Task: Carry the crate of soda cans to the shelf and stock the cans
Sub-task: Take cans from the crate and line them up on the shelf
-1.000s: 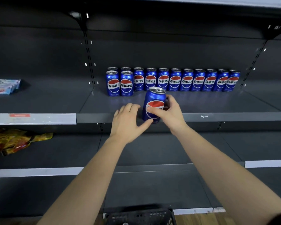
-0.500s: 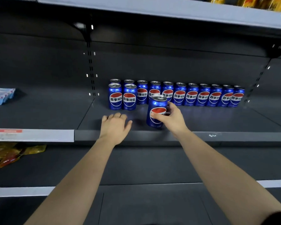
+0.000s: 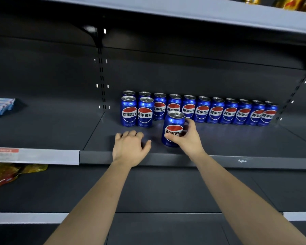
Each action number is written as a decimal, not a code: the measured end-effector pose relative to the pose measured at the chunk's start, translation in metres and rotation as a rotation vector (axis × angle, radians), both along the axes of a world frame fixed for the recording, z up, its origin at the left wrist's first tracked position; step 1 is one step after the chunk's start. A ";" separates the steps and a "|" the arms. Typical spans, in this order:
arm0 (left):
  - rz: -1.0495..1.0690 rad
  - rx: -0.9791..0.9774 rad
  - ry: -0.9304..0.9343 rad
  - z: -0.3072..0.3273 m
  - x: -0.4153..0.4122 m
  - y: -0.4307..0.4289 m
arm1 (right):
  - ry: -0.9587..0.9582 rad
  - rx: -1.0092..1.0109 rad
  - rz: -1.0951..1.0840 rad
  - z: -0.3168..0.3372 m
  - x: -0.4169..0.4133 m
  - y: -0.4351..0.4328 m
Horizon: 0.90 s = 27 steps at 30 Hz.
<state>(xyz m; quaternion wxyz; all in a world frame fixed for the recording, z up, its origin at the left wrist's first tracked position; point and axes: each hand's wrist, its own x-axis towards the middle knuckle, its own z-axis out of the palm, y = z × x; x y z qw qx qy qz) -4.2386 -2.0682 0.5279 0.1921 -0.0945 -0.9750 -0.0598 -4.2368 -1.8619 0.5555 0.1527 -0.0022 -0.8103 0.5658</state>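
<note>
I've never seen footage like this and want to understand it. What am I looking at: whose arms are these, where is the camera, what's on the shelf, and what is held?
There is no machine: a person stocks a shelf with bare hands. The one picture comes from a wide-angle camera worn on the person's head, looking forward and down, so both forearms reach in from below. The right hand grips a blue soda can with a red and white logo, above or on the dark grey metal shelf; I cannot tell which. The left hand holds nothing, near the shelf's front edge. A row of matching cans stands along the back, with two more cans in front of its left end. Far left lie pale blue packets; yellow and red bags sit one shelf lower.
</note>
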 end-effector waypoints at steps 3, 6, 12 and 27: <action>0.004 0.012 0.030 -0.001 0.000 0.001 | -0.024 0.076 0.001 -0.001 -0.006 -0.001; 0.010 0.024 0.043 -0.002 0.001 0.001 | -0.038 0.109 -0.018 0.005 -0.014 -0.005; 0.026 0.029 0.039 -0.003 0.002 0.002 | -0.048 0.151 -0.067 0.003 -0.031 -0.014; 0.046 0.041 0.082 -0.007 0.003 0.004 | -0.082 0.233 -0.128 -0.001 -0.079 -0.030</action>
